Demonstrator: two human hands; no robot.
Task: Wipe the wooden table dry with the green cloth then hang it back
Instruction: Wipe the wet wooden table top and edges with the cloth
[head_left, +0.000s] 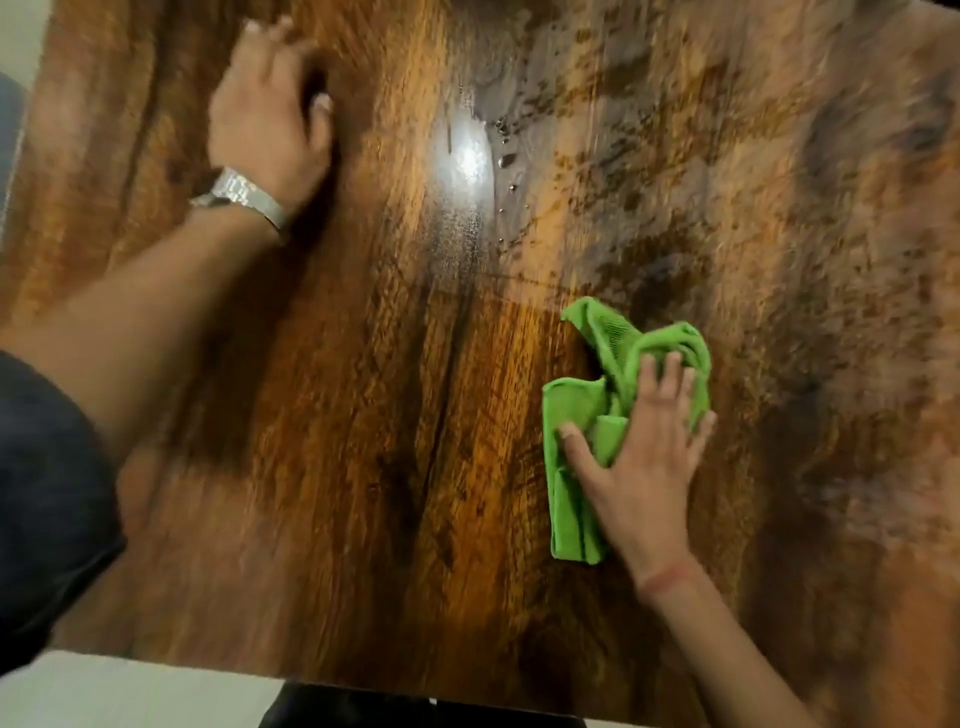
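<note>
The wooden table (363, 415) fills the view, dark brown with a strong grain. A crumpled green cloth (587, 415) lies on it right of centre. My right hand (644, 457) presses flat on the cloth with fingers spread. My left hand (270, 109), with a metal watch on the wrist, rests on the table at the upper left, fingers curled, holding nothing. Water drops and a wet film (506, 156) shine beside a light reflection at the upper centre.
The table's near edge (363, 675) runs along the bottom, with pale floor (130, 691) below it. The table's left edge (31, 156) meets a pale wall. A dark sleeve (47, 493) shows at the left.
</note>
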